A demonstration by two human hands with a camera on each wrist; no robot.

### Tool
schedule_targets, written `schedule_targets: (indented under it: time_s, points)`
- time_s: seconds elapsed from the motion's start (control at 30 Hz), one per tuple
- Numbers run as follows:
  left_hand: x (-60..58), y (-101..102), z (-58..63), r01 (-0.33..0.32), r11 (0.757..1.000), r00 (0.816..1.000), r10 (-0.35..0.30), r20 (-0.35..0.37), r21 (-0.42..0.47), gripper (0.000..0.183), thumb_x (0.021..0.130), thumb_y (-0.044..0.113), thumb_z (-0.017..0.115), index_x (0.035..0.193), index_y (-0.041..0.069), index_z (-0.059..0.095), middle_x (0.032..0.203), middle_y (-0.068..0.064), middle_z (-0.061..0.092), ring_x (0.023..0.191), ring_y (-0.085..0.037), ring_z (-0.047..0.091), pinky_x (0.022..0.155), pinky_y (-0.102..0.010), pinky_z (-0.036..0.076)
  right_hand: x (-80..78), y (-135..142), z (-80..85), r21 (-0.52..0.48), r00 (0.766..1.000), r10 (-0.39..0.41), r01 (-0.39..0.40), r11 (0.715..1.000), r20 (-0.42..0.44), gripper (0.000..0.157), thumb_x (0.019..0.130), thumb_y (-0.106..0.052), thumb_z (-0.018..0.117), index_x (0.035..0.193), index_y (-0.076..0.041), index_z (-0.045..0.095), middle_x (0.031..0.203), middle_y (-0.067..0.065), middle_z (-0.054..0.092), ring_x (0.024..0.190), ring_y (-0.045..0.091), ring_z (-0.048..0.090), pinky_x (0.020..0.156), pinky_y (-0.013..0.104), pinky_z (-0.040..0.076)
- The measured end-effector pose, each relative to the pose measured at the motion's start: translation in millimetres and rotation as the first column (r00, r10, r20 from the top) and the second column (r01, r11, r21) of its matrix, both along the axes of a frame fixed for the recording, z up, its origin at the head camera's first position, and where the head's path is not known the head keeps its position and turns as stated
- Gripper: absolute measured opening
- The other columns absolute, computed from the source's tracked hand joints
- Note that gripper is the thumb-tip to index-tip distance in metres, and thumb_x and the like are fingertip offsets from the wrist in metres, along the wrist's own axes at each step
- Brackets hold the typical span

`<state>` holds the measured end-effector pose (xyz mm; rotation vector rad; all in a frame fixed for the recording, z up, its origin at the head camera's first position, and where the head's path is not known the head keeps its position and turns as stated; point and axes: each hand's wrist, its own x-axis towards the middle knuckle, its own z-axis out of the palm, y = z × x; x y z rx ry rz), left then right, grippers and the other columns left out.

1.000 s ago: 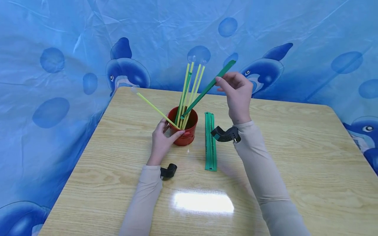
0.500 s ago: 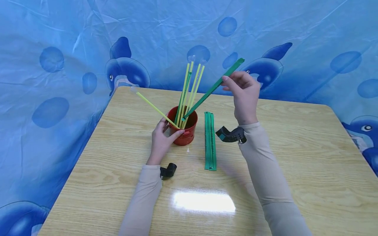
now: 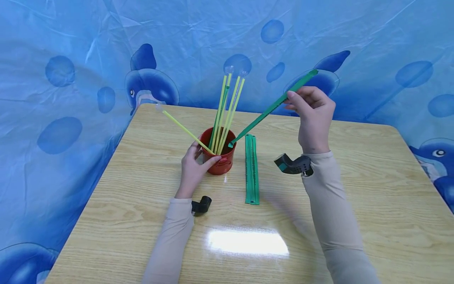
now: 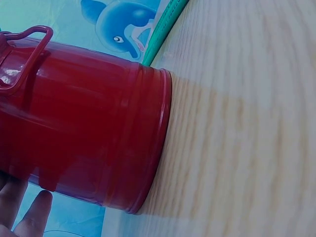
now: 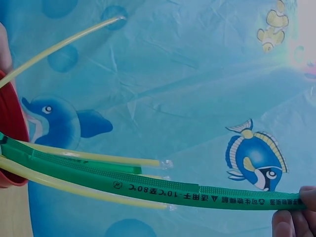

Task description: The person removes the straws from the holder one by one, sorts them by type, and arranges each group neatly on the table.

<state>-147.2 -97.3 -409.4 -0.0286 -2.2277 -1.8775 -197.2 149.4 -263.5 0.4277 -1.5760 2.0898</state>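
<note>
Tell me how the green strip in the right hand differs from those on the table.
The held strip is pinched by the right hand; the lying strips are touched by neither hand. The held strip slants upward, its lower end at the mouth of the red bucket; the lying strips rest side by side on the table, to the right of the bucket. All are green with dark printing.
</note>
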Motion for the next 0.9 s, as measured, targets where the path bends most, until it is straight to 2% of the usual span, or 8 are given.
schedule_targets:
  time_s: [0.2,0.33,0.6,0.9]
  points:
    - [0.1,0,0.8,-0.002,1.0,0.999,0.001,-0.032,-0.012,0.072,0.077,0.02,0.08,0.139,0.009,0.045,0.134,-0.01,0.052,0.123,-0.023,0.049,0.103,-0.038,0.04,5.6,11,2.1,-0.005,1.0,-0.02,0.02,1.0,-0.012,0.002,0.083,0.003,0.067,0.081,0.004,0.066,0.074,0.011,0.065,0.068,0.022,0.065,0.071,0.032,0.054]
    - [-0.1,0,1.0,0.005,1.0,0.999,-0.005,-0.043,0.0,0.072,0.077,0.02,0.08,0.139,0.009,0.044,0.134,-0.011,0.052,0.122,-0.023,0.049,0.103,-0.039,0.041,9.1,17,2.5,-0.023,1.0,-0.023,0.023,0.999,0.0,0.007,0.084,0.007,0.064,0.08,0.002,0.068,0.075,0.011,0.066,0.068,0.021,0.065,0.071,0.031,0.054]
    - [-1.3,0,0.1,0.005,1.0,0.998,-0.006,-0.064,-0.006,0.07,0.078,0.018,0.079,0.139,0.008,0.045,0.134,-0.011,0.052,0.123,-0.022,0.048,0.103,-0.039,0.04,12.1,27,0.0,-0.059,1.0,-0.017,0.018,0.998,0.02,0.007,0.083,0.009,0.063,0.081,0.004,0.068,0.074,0.012,0.066,0.064,0.02,0.064,0.067,0.029,0.054]
    - [0.0,0,0.3,0.001,1.0,1.0,-0.002,-0.027,-0.025,0.07,0.077,0.018,0.08,0.137,0.005,0.045,0.135,-0.012,0.049,0.124,-0.026,0.047,0.105,-0.04,0.039,16.4,40,-4.7,-0.111,0.998,0.048,-0.044,0.993,0.033,0.004,0.083,0.012,0.063,0.081,0.009,0.066,0.073,0.014,0.064,0.063,0.021,0.064,0.066,0.028,0.055]
